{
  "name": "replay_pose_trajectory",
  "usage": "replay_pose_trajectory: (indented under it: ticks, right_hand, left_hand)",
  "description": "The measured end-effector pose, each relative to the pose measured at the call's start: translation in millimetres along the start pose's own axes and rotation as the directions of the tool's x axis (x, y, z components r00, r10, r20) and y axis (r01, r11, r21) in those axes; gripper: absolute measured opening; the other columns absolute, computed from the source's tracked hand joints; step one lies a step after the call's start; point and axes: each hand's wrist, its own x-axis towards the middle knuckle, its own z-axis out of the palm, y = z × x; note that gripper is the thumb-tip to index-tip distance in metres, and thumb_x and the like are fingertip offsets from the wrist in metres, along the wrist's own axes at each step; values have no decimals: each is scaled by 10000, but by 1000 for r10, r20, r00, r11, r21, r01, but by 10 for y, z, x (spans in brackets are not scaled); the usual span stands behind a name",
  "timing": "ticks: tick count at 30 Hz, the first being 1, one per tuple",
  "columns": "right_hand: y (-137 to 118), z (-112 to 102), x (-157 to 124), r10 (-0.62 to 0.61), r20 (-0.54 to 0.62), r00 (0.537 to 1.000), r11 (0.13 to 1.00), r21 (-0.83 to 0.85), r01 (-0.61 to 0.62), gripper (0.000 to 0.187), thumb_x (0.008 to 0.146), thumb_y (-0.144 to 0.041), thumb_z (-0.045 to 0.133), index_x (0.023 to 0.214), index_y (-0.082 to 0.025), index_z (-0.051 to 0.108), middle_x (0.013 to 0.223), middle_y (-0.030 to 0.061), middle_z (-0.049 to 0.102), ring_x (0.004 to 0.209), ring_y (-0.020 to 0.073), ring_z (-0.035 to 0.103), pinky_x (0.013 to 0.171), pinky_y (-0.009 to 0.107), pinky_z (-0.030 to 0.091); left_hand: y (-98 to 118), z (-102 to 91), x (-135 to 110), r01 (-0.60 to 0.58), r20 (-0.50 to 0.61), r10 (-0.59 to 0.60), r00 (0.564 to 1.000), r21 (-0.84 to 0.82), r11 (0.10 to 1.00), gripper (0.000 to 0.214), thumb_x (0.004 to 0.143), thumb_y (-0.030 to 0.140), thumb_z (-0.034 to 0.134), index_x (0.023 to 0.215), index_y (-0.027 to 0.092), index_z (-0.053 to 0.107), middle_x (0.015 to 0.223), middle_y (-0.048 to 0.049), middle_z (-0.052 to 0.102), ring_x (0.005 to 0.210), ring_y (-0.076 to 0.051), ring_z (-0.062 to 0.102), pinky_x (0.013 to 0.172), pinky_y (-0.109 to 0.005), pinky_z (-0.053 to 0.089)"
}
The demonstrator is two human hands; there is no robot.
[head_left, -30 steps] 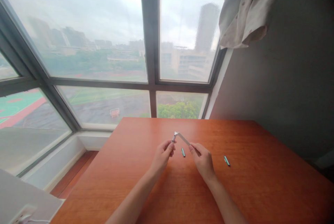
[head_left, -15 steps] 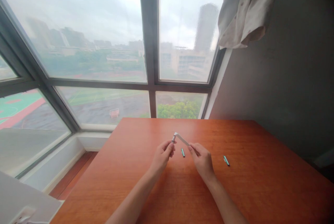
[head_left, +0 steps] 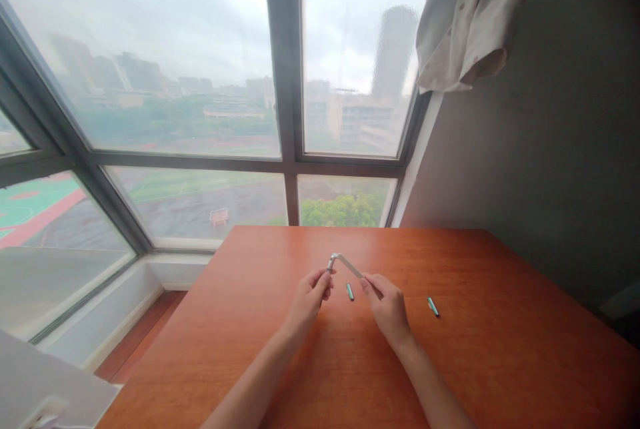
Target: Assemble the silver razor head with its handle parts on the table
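Note:
Raised over the table, my left hand [head_left: 311,294] pinches a slim, shiny silver piece [head_left: 330,263] that points up from its fingertips. From the top of this piece a flat, pale grey strip [head_left: 347,265] slants down to the right. My right hand [head_left: 386,302] grips the strip's lower end between thumb and fingers. The two parts meet at a sharp bend; whether they are joined there I cannot tell. Between my hands, on the tabletop, lies a small green-and-silver piece [head_left: 350,292]. A similar green piece [head_left: 433,307] rests to the right of my right hand.
The reddish-brown wooden table [head_left: 210,349] reaches to large windows [head_left: 190,115]. A grey wall [head_left: 525,169] stands at the right, with a pale garment [head_left: 465,29] hanging above. A white surface [head_left: 50,375] is at the lower left.
My left hand and the silver piece have shifted very slightly left, and the piece leans a little more. My right hand keeps its grip on the strip. Both green pieces stay put.

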Motion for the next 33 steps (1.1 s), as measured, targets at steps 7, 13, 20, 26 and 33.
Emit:
replay_pose_trajectory:
  ticks: [7,13,20,26,33]
  right_hand:
    - [-38,-21,9,21,-9,1000,1000,-15,-21,344,916,-378,440,814,-164,688,683,39,645,648,170,595,612,243,442]
    - [-52,-19,13,28,6,1000,999,24,-28,349,912,-391,440,821,-165,690,700,46,655,652,175,598,613,248,450]
    - [-34,-27,11,55,19,998,998,29,-56,350,913,-399,441,827,-161,683,696,39,641,665,176,596,616,245,438]
    - [-45,-29,12,38,44,998,998,50,-40,375,916,-412,436,794,-156,681,688,36,634,662,168,590,619,237,436]
    - [-39,-24,8,56,30,998,998,34,-57,374,914,-413,439,803,-150,679,669,41,625,641,170,572,598,244,428]
  left_hand:
    - [50,19,-24,8,-17,-8,1000,-9,1000,400,739,468,645,930,118,673,669,-6,551,545,-92,458,524,-215,346]
    - [51,19,-18,15,-18,-15,1000,-4,1000,417,726,485,652,926,120,676,670,-12,558,542,-97,464,524,-222,358]
    - [38,23,-13,12,-4,-12,1000,-26,1000,419,733,488,648,936,122,667,660,-1,544,538,-86,458,521,-209,347]
    - [56,25,-20,29,0,-29,1000,-29,999,430,716,501,658,920,122,665,662,-2,547,533,-86,456,521,-211,350]
    - [61,26,-20,58,10,-58,998,-49,997,420,713,499,661,913,130,665,666,-3,547,536,-86,455,520,-207,347]
